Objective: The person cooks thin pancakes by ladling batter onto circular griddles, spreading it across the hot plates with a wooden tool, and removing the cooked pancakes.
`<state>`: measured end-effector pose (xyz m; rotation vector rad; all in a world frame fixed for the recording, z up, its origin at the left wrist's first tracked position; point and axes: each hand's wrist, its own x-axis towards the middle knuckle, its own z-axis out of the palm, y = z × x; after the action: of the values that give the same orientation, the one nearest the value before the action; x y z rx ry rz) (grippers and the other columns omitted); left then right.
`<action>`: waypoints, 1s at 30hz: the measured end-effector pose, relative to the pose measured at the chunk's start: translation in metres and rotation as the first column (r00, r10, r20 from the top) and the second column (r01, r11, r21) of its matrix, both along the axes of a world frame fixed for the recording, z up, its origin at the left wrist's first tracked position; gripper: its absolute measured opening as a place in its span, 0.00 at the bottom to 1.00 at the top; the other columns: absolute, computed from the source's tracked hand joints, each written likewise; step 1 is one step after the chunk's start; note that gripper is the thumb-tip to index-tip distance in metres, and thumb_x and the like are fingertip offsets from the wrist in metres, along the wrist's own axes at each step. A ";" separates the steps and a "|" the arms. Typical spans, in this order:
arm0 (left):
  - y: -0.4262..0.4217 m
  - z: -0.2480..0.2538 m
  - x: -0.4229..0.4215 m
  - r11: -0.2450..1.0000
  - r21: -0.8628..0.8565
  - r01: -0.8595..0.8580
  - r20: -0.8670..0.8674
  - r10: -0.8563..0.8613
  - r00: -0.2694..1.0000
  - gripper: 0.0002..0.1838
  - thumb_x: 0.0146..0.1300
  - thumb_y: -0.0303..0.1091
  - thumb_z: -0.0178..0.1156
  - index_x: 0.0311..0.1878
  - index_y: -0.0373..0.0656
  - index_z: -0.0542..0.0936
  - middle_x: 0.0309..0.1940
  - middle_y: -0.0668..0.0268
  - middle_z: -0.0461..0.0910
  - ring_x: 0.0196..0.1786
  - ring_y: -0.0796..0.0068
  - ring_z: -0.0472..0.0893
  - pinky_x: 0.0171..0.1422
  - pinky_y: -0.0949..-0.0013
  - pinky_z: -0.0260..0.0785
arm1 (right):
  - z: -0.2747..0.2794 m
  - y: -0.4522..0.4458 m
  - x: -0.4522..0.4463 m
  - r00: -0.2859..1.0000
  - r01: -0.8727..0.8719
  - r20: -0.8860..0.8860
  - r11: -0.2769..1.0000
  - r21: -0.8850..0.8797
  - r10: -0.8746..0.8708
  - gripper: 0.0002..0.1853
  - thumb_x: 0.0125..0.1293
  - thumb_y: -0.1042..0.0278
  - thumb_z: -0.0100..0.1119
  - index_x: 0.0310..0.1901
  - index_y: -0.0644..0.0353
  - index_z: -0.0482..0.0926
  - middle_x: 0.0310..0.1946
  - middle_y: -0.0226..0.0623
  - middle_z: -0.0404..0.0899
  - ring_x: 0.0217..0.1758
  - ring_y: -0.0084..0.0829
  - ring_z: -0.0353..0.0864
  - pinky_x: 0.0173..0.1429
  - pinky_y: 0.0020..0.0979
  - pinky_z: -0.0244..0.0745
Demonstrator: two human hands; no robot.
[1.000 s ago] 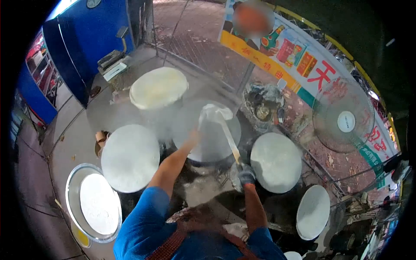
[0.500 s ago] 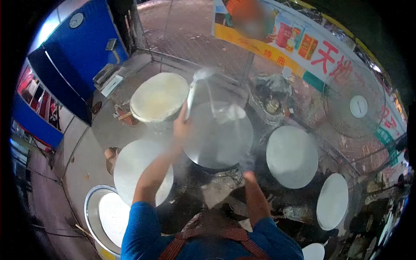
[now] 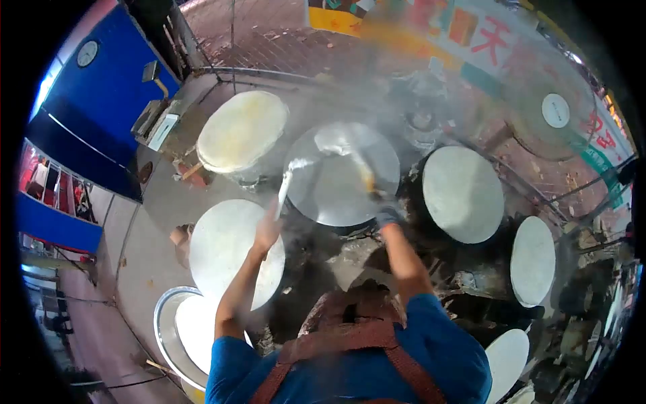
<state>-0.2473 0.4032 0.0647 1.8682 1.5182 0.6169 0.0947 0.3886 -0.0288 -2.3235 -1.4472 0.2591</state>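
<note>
Steam drifts over a round grey griddle [image 3: 330,192] in front of me. My left hand [image 3: 268,230] is wrapped round a pale stick-like tool [image 3: 286,187] with a whitish, wet-looking end, at the griddle's left edge. On my right hand [image 3: 388,212] is a dark glove; it grips a long-handled tool [image 3: 365,172] with a yellowish handle, reaching over the griddle. White, wet-looking material [image 3: 332,139] lies at that tool's far end, near the griddle's back edge. Its exact shape is blurred by the steam.
Round pale discs stand at left [image 3: 232,246], back left [image 3: 243,131], right [image 3: 463,195] and far right [image 3: 532,261]. A metal basin [image 3: 165,330] with white contents is at the lower left. A fan [image 3: 555,111] and a blue wall [image 3: 94,101] stand beyond.
The left hand's tool has come down from above the griddle's back left to its left edge. My right hand's tool shows more clearly. The view has shifted.
</note>
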 end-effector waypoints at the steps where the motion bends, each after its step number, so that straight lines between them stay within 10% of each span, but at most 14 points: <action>1: -0.003 0.020 0.002 0.998 -0.025 -0.056 -0.049 0.055 0.997 0.34 0.53 0.32 0.53 0.64 0.53 0.53 0.42 0.50 0.74 0.40 0.61 0.77 0.43 0.66 0.66 | 0.032 -0.020 0.015 0.864 0.051 -0.500 0.977 0.209 0.062 0.18 0.58 0.55 0.47 0.44 0.55 0.76 0.37 0.41 0.78 0.40 0.40 0.76 0.47 0.34 0.67; 2: 0.003 0.025 0.002 0.998 0.049 -0.040 0.036 0.038 0.999 0.34 0.53 0.32 0.53 0.64 0.52 0.53 0.43 0.51 0.74 0.40 0.62 0.77 0.44 0.67 0.66 | -0.003 -0.018 0.033 0.546 0.240 -0.834 0.940 0.241 0.074 0.17 0.57 0.56 0.50 0.43 0.58 0.76 0.36 0.41 0.78 0.41 0.34 0.76 0.45 0.30 0.69; 4: 0.002 0.027 0.004 0.985 0.174 -0.016 0.201 -0.019 0.979 0.33 0.54 0.32 0.53 0.64 0.51 0.53 0.45 0.53 0.74 0.41 0.63 0.76 0.45 0.67 0.66 | 0.029 -0.018 0.019 0.775 0.021 -0.620 0.974 0.225 0.126 0.17 0.58 0.59 0.49 0.44 0.60 0.75 0.34 0.38 0.79 0.38 0.32 0.76 0.40 0.27 0.71; 5: 0.002 0.030 0.011 0.953 0.302 0.006 0.126 -0.046 0.991 0.32 0.54 0.30 0.53 0.63 0.51 0.54 0.32 0.60 0.77 0.30 0.70 0.77 0.34 0.69 0.69 | -0.065 0.009 0.014 0.288 0.162 -0.909 0.920 0.357 0.302 0.16 0.57 0.61 0.49 0.45 0.59 0.73 0.36 0.38 0.78 0.39 0.33 0.75 0.39 0.27 0.71; 6: -0.004 0.035 0.017 0.998 0.053 -0.015 0.191 0.005 0.982 0.32 0.55 0.29 0.52 0.63 0.51 0.54 0.27 0.63 0.75 0.25 0.72 0.74 0.28 0.71 0.67 | -0.051 0.011 0.000 -0.037 0.141 -0.999 0.990 0.027 0.032 0.16 0.55 0.65 0.50 0.46 0.59 0.72 0.38 0.37 0.77 0.38 0.31 0.75 0.38 0.25 0.71; 8: -0.012 0.047 0.027 0.906 -0.422 -0.016 0.279 0.147 0.949 0.32 0.55 0.28 0.51 0.63 0.52 0.54 0.18 0.69 0.71 0.16 0.78 0.69 0.18 0.74 0.62 | -0.046 0.022 0.032 0.369 0.040 -0.912 0.978 0.206 0.177 0.16 0.55 0.67 0.51 0.46 0.59 0.72 0.38 0.37 0.77 0.36 0.30 0.75 0.39 0.25 0.71; 10: -0.038 0.038 0.027 0.842 -0.536 0.062 0.593 0.324 0.737 0.30 0.54 0.24 0.48 0.62 0.52 0.57 0.13 0.76 0.61 0.11 0.85 0.60 0.12 0.79 0.51 | -0.045 0.033 0.055 0.663 -0.117 -0.671 0.931 0.346 0.333 0.16 0.54 0.69 0.51 0.46 0.59 0.73 0.38 0.37 0.76 0.35 0.29 0.75 0.39 0.24 0.71; 12: -0.065 0.034 0.027 0.860 -0.509 -0.042 0.536 0.354 0.767 0.29 0.53 0.24 0.51 0.60 0.50 0.59 0.15 0.75 0.63 0.13 0.85 0.62 0.14 0.81 0.53 | -0.034 0.034 0.099 -0.328 0.167 -0.909 0.963 0.214 0.259 0.17 0.53 0.69 0.57 0.46 0.61 0.74 0.41 0.35 0.75 0.43 0.25 0.73 0.47 0.27 0.70; 14: -0.091 0.031 0.034 0.754 -0.657 -0.010 0.621 0.548 0.560 0.25 0.54 0.26 0.48 0.57 0.51 0.61 0.18 0.73 0.65 0.13 0.83 0.63 0.11 0.79 0.53 | -0.003 0.024 0.071 0.048 0.109 -0.997 0.992 0.071 0.066 0.18 0.50 0.69 0.60 0.46 0.60 0.74 0.41 0.34 0.75 0.42 0.25 0.73 0.47 0.25 0.70; 17: -0.118 0.006 0.041 0.675 -0.734 0.074 0.650 0.667 0.363 0.24 0.54 0.27 0.46 0.56 0.51 0.59 0.16 0.73 0.62 0.11 0.83 0.61 0.09 0.80 0.53 | -0.043 0.046 0.045 0.225 -0.093 -0.946 0.961 -0.260 -0.234 0.21 0.47 0.70 0.63 0.46 0.59 0.74 0.41 0.33 0.75 0.41 0.25 0.73 0.46 0.23 0.69; 20: -0.156 0.024 0.043 0.685 -0.728 -0.034 0.633 0.690 0.350 0.25 0.52 0.27 0.46 0.56 0.50 0.58 0.15 0.73 0.60 0.10 0.83 0.61 0.08 0.81 0.53 | -0.054 0.055 0.095 0.366 -0.276 -0.854 0.919 0.281 0.371 0.17 0.52 0.69 0.56 0.46 0.58 0.73 0.32 0.33 0.76 0.30 0.23 0.72 0.34 0.23 0.68; 23: -0.186 0.051 0.056 0.641 -0.766 -0.040 0.609 0.745 0.271 0.24 0.53 0.28 0.45 0.55 0.52 0.58 0.15 0.73 0.60 0.11 0.83 0.60 0.08 0.81 0.51 | -0.024 0.065 0.126 0.046 -0.057 -0.998 0.998 0.033 0.036 0.09 0.52 0.66 0.58 0.35 0.54 0.79 0.20 0.26 0.76 0.13 0.19 0.64 0.16 0.22 0.59; 26: -0.199 0.020 0.055 0.480 -0.875 0.059 0.483 0.868 0.112 0.20 0.55 0.29 0.45 0.52 0.54 0.61 0.14 0.73 0.60 0.11 0.83 0.57 0.09 0.81 0.50 | 0.048 0.049 0.065 0.346 -0.283 -0.931 0.934 -0.218 -0.113 0.10 0.50 0.67 0.59 0.36 0.52 0.79 0.17 0.22 0.73 0.13 0.18 0.64 0.17 0.25 0.58; 30: -0.226 0.038 0.071 0.580 -0.805 -0.124 0.520 0.791 0.321 0.18 0.58 0.30 0.45 0.52 0.50 0.62 0.15 0.73 0.61 0.12 0.83 0.60 0.12 0.80 0.52 | -0.053 0.064 0.122 0.261 -0.388 -0.884 0.881 0.271 0.387 0.13 0.47 0.68 0.61 0.37 0.57 0.78 0.35 0.30 0.77 0.34 0.22 0.73 0.38 0.23 0.69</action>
<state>-0.1765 0.1776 0.1027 0.2728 1.2697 0.9596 0.2168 0.4528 -0.0822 -1.2060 -1.2635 1.4607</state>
